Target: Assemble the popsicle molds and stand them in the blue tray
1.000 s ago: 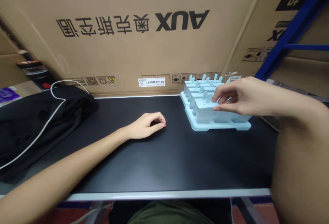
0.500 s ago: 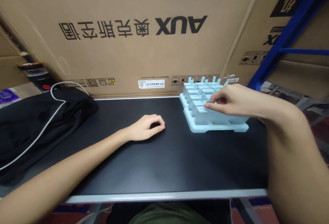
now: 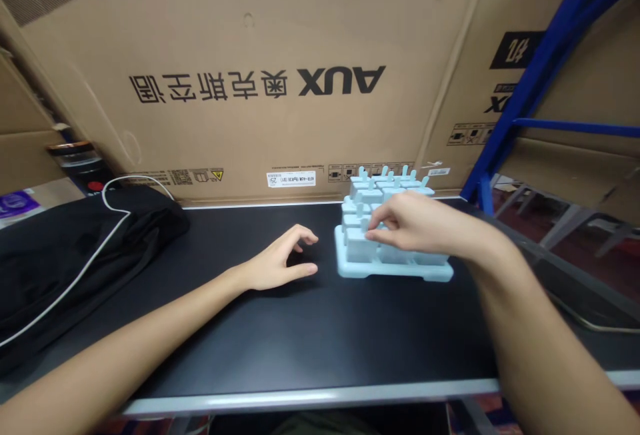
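Note:
A light-blue ice-pop mold (image 3: 395, 268) stands on the black tabletop, right of centre. Several blocks with upright stick handles sit in rows on its base. My right hand (image 3: 400, 222) reaches over the mold from the right, thumb and forefinger pinched at the stick handle (image 3: 365, 216) of the front-left block. The other fingers are curled, and the hand covers part of the front rows. To the left of the mold, my left hand (image 3: 280, 262) rests low over the table, thumb and fingers apart with nothing between them.
A large cardboard box (image 3: 210, 135) stands along the back edge. Black cloth (image 3: 125, 235) with a white cable (image 3: 95, 255) across it lies at left, before a dark jar (image 3: 83, 165). A blue metal frame (image 3: 525, 88) rises at right.
My left hand has opened from a closed curl. My right hand has shifted left, and the mold appears to have moved slightly left and turned with it. The camera view has shifted too.

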{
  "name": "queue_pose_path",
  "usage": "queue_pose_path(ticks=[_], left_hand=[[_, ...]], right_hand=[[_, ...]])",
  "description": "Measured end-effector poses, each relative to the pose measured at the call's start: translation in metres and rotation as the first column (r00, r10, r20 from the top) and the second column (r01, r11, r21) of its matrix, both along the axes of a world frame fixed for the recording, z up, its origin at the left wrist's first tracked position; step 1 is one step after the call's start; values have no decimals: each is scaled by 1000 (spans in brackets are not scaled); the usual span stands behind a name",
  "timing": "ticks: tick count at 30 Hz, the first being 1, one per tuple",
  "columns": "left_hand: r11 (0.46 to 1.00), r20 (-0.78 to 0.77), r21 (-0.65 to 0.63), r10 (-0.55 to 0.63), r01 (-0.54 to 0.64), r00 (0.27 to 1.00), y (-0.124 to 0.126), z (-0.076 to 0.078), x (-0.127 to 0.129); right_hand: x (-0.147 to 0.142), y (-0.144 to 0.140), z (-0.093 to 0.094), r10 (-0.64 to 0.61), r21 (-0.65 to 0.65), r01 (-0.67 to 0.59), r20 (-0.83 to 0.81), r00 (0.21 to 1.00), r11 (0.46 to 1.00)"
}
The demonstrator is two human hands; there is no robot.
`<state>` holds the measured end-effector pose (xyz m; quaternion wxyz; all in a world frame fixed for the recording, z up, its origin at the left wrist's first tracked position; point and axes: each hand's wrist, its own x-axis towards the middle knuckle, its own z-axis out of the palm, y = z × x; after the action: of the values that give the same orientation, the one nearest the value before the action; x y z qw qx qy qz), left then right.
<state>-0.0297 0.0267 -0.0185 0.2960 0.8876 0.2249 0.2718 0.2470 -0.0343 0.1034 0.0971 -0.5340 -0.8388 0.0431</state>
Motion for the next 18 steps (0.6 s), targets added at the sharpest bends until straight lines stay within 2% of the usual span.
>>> queue_pose_path(ticks=[5, 7, 8, 9, 10, 12, 14, 16, 18], left_hand=[[992, 81, 106, 67, -75, 994, 2, 3, -4], [986, 62, 118, 112, -118, 992, 4, 3, -6], [986, 42, 111, 124, -128, 991, 5, 2, -6], [988, 15, 93, 125, -126, 992, 6, 2, -6], [991, -18, 64, 116, -115, 993, 8, 1, -6], [996, -77, -4, 92, -93, 993, 13, 0, -7], [996, -96, -36, 83, -87, 992, 19, -1, -10], [995, -87, -25, 94, -96, 992, 29, -1, -17], [992, -96, -13, 125, -127, 987, 41, 0, -29]], right_hand=[[-50, -11, -16, 196, 95, -183, -145, 970, 978], [-54, -10, -16, 217, 192, -166, -283, 934, 967], [-50, -7, -14, 184, 257, -90, -370, 911, 962], [-41, -1, -13, 124, 322, 33, -455, 882, 946], [-28, 7, -12, 42, 373, 191, -534, 845, 908], [10, 29, -17, -151, 418, 494, -627, 764, 762], [53, 54, -30, -348, 390, 683, -644, 682, 618], [89, 75, -50, -513, 279, 775, -617, 598, 568], [111, 88, -72, -618, 140, 799, -562, 550, 585]])
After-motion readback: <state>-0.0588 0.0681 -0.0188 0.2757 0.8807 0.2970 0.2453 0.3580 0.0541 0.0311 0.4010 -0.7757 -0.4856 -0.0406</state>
